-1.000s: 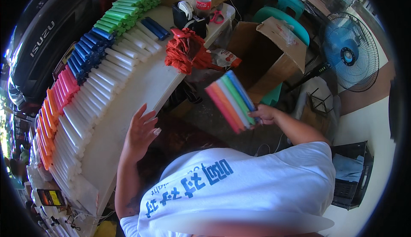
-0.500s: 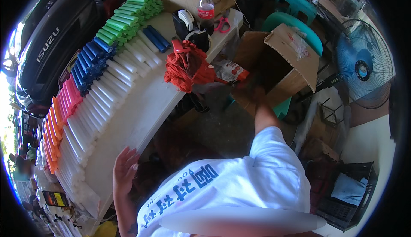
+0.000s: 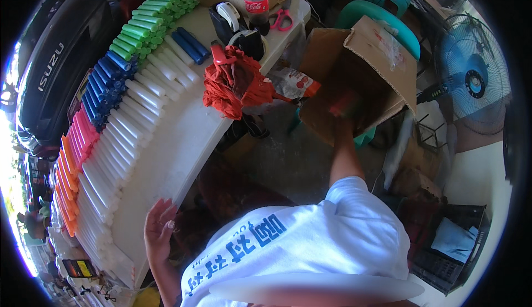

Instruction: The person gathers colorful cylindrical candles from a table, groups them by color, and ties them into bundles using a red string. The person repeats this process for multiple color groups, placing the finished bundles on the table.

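Observation:
My right hand (image 3: 343, 107) reaches down inside an open cardboard box (image 3: 382, 49); shadow and blur hide its fingers and anything in them. By the table's near edge, my left hand (image 3: 159, 224) is raised with fingers a little bent and apart, holding nothing. The white table (image 3: 172, 165) carries long rows of candle-like sticks: white sticks (image 3: 119, 140), green sticks (image 3: 149, 24), blue sticks (image 3: 108, 82), pink sticks (image 3: 83, 129) and orange sticks (image 3: 66, 188). Two dark blue sticks (image 3: 190, 46) lie apart. A crumpled red cloth (image 3: 235, 85) hangs over the table edge beside the box.
A cola bottle (image 3: 256, 4), pink-handled scissors (image 3: 281, 20) and a tape dispenser (image 3: 228, 16) stand at the table's far end. A teal chair (image 3: 407, 35) is behind the box. To the right are a blue fan (image 3: 471, 79) and a black crate (image 3: 451, 251).
The view has shifted, so the table and box sit slightly differently in it. My right hand has stayed in the box, and more of the box's inside shows. My left hand has barely moved.

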Tool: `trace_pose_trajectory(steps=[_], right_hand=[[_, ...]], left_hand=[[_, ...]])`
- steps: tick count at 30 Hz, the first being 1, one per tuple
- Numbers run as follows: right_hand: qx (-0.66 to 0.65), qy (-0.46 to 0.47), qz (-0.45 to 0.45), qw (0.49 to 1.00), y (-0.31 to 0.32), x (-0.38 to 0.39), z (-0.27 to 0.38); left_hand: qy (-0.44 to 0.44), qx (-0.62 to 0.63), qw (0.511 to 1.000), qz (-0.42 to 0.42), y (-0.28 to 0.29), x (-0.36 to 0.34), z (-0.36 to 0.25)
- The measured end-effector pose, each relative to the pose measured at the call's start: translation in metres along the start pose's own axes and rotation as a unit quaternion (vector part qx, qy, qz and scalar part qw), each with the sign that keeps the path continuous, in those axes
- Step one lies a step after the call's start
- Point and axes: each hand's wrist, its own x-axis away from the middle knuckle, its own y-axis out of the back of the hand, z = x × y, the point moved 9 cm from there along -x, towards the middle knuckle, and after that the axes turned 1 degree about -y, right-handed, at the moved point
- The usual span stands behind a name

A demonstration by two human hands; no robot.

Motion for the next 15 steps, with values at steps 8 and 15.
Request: trace_pose_trajectory(steps=[8, 15], right_hand=[[0.251, 0.149, -0.048, 0.955, 0.012, -0.018, 0.047], [0.376, 0.259, -0.048, 0.888, -0.02, -0.009, 0.091]], left_hand=[[0.011, -0.041, 0.999, -0.002, 0.01, 0.01, -0.005], [-0.005, -0.072, 0.997, -0.032, 0.044, 0.022, -0.014]])
